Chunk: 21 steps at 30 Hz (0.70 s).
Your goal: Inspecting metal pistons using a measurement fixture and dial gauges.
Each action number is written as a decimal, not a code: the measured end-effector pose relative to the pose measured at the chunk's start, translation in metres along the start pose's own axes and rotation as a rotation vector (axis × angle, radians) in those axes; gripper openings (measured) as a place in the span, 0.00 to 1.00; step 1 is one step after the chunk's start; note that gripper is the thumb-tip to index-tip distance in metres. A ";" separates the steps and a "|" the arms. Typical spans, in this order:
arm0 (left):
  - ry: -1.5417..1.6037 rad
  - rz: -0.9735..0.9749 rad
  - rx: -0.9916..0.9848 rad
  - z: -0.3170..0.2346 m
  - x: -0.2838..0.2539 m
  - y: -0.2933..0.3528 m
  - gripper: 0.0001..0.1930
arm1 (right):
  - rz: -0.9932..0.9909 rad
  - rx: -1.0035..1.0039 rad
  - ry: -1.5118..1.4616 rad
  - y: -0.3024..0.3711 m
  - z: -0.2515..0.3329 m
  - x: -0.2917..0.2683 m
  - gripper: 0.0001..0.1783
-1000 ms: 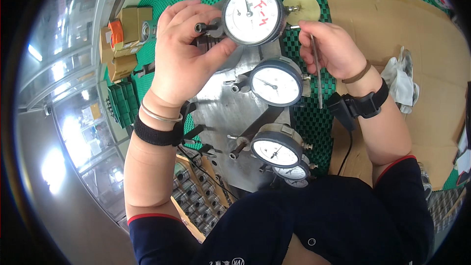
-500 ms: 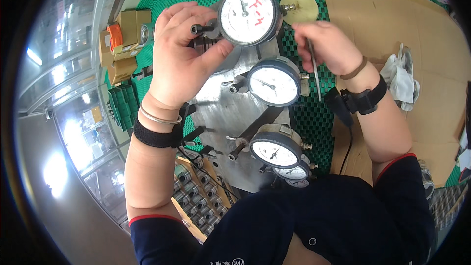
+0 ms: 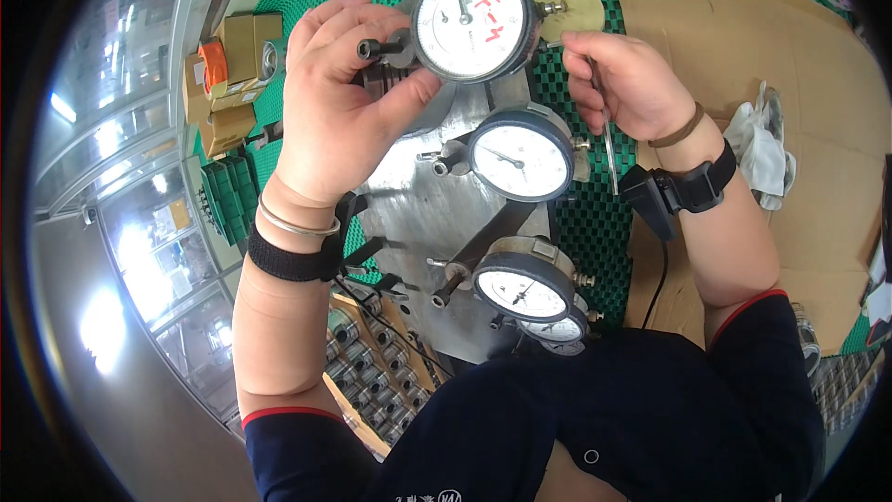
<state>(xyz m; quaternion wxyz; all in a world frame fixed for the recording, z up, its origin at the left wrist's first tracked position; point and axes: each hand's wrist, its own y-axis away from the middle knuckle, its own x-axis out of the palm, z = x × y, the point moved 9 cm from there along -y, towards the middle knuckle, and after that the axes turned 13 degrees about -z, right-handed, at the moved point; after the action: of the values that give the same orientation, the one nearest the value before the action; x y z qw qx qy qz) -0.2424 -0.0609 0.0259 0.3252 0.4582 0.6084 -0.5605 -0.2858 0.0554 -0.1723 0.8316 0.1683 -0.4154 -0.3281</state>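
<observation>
- While the left hand point(image 3: 339, 102) grips a metal part point(image 3: 381, 82) beside the top gauge point(image 3: 472, 21), the right hand point(image 3: 636, 84) holds a thin rod point(image 3: 608, 137).
- Its lower end has swung slightly rightward; work stays at that gauge.

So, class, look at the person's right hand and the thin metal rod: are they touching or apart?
Touching: the head view shows the right hand holding the thin metal rod, its upper part against the curled fingers, its lower length sticking out.
</observation>
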 end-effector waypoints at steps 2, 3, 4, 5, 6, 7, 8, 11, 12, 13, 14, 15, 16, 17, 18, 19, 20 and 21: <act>-0.007 0.012 0.014 -0.001 0.001 0.000 0.17 | -0.003 0.013 -0.016 -0.001 -0.002 0.000 0.21; -0.008 0.013 0.014 -0.001 0.001 0.000 0.17 | -0.003 0.013 -0.017 0.000 -0.002 0.001 0.21; 0.001 0.005 0.007 -0.001 0.001 0.000 0.17 | -0.030 -0.004 0.009 0.002 0.000 0.000 0.21; 0.010 -0.002 0.000 -0.001 0.000 0.000 0.17 | -0.056 -0.021 0.034 0.003 0.003 0.000 0.21; 0.009 -0.001 0.000 -0.001 0.000 0.000 0.17 | -0.055 -0.021 0.033 0.004 0.004 0.001 0.21; 0.003 0.007 0.002 -0.001 0.001 0.000 0.17 | -0.053 -0.113 0.167 0.006 0.010 0.003 0.21; -0.003 0.016 0.003 -0.002 0.001 0.000 0.17 | -0.049 -0.204 0.300 0.007 0.016 0.006 0.21; -0.011 0.012 -0.010 -0.001 -0.001 0.000 0.17 | -0.017 -0.222 0.227 -0.001 0.006 0.004 0.21; -0.010 0.013 -0.009 -0.002 -0.001 0.000 0.17 | -0.018 -0.223 0.226 -0.004 0.005 0.001 0.21; -0.007 0.013 -0.006 -0.001 -0.001 0.000 0.17 | 0.083 -0.138 0.106 -0.006 -0.001 0.004 0.21; 0.000 0.013 -0.003 -0.001 0.001 0.000 0.18 | 0.180 -0.053 -0.013 -0.006 -0.007 0.008 0.21; 0.004 0.014 -0.001 0.000 0.002 0.000 0.18 | 0.177 -0.053 -0.014 -0.007 -0.007 0.007 0.21; 0.008 0.017 0.001 0.000 0.003 0.001 0.17 | 0.159 -0.087 0.041 -0.008 -0.006 0.005 0.22; 0.008 0.023 0.001 0.000 0.003 0.002 0.17 | 0.147 -0.118 0.094 -0.009 -0.006 0.004 0.22; 0.008 0.027 0.000 0.000 0.003 0.002 0.17 | 0.147 -0.116 0.091 -0.009 -0.006 0.005 0.22; 0.015 0.035 -0.008 0.000 0.003 0.001 0.17 | 0.106 -0.145 0.146 -0.011 -0.004 0.003 0.22; 0.009 0.044 -0.017 -0.001 -0.002 0.002 0.17 | 0.078 -0.176 0.199 -0.012 -0.002 0.004 0.22; 0.015 0.044 -0.014 -0.002 -0.001 0.001 0.17 | 0.071 -0.177 0.199 -0.019 -0.006 0.000 0.22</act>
<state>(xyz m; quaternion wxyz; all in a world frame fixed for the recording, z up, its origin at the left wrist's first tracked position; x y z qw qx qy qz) -0.2412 -0.0588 0.0266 0.3360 0.4733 0.6047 -0.5453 -0.2885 0.0411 -0.1865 0.8913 0.1113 -0.3059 -0.3156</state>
